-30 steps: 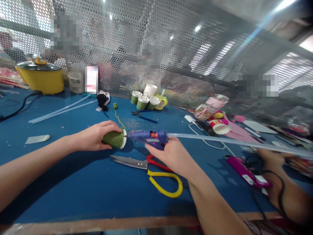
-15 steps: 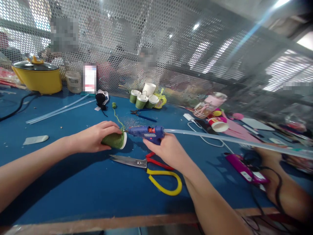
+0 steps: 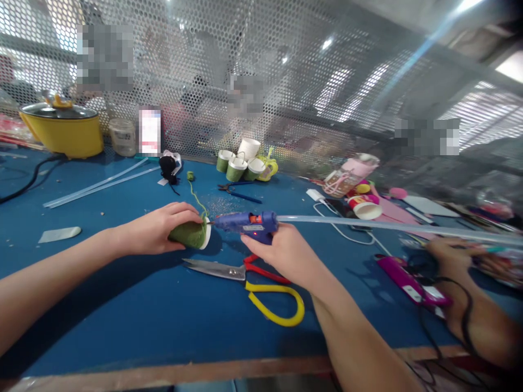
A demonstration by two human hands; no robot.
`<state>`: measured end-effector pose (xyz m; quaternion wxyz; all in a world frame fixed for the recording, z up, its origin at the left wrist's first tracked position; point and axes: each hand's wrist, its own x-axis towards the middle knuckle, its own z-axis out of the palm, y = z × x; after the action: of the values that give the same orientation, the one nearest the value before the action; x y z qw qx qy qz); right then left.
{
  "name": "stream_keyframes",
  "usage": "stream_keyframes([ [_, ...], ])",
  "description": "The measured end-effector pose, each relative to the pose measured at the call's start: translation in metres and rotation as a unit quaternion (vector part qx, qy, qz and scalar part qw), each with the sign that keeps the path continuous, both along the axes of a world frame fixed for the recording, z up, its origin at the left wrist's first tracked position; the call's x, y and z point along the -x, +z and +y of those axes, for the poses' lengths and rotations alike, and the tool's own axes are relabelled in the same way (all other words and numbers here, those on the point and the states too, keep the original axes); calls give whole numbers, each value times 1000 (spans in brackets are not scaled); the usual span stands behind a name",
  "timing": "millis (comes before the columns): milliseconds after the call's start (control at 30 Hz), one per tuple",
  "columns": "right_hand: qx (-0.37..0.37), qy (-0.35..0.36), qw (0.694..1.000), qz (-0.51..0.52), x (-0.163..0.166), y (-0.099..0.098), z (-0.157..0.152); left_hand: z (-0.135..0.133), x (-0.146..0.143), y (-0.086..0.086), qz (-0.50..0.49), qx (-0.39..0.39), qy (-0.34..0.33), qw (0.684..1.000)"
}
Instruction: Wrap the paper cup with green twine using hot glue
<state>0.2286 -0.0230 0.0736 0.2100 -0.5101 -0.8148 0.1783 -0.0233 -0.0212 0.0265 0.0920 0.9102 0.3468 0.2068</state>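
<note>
Green yarn-wrapped white paper cup [image 3: 188,235] lies tilted on its side above the blue bench [image 3: 147,310], in the left hand [image 3: 166,227], fingers over the top, thumb below. Right hand [image 3: 283,244] grips a blue hot-glue gun [image 3: 244,222], nozzle at or just beside the cup's rim; contact can't be told. Long translucent glue stick [image 3: 327,220] sticks out the gun's back.

Progress: visible wall looks mostly covered, white band bare at the rim; side under the palm hidden. Thin green yarn strand [image 3: 195,195] runs uncut from the rim to a small green yarn ball [image 3: 190,176], so the wrap seems near done but not finished off. Red-and-yellow-handled metal scissors [image 3: 233,273] lie near, untouched.

Farther back, by the mesh, three green-wrapped white-rimmed cups [image 3: 236,170] look complete; plain white cup [image 3: 249,148] behind them shows no yarn. Blue-handled pliers [image 3: 245,197] lie in front of them.
</note>
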Motion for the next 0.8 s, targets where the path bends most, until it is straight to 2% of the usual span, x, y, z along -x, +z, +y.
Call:
stream_keyframes([
  [333,-9,-9,1000,13,5,-8,11,0,1,-2,11,-16,-8,1000],
  [800,32,11,999,8,1,4,-5,2,2,-2,-6,11,6,1000],
])
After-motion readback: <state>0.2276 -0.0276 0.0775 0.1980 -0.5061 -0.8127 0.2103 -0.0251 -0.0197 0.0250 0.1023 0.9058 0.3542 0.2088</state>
